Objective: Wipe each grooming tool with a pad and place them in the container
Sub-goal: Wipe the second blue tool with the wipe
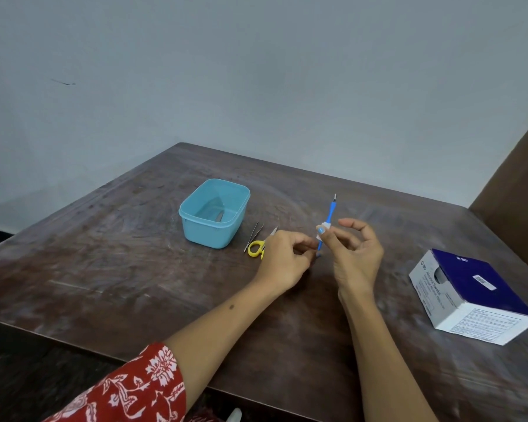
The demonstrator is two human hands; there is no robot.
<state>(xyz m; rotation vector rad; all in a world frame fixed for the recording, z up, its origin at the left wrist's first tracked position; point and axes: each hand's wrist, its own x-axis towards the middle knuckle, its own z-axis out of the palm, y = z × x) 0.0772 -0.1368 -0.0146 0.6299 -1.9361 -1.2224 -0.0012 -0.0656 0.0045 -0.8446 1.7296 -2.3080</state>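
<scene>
Blue tool [330, 212] upright, white pad [323, 229] around it

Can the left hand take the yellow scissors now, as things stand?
Probably not at once: the left hand pinches the lower end of the blue tool. The scissors lie just beside it with nothing between.

Table [104, 254]: container [195, 236], tweezers [252, 237], scissors [256, 248], box [475, 303].

1 head-worn view looks forward and down from close above the counter [135, 269], toward its far corner and the wall [256, 71].
</scene>
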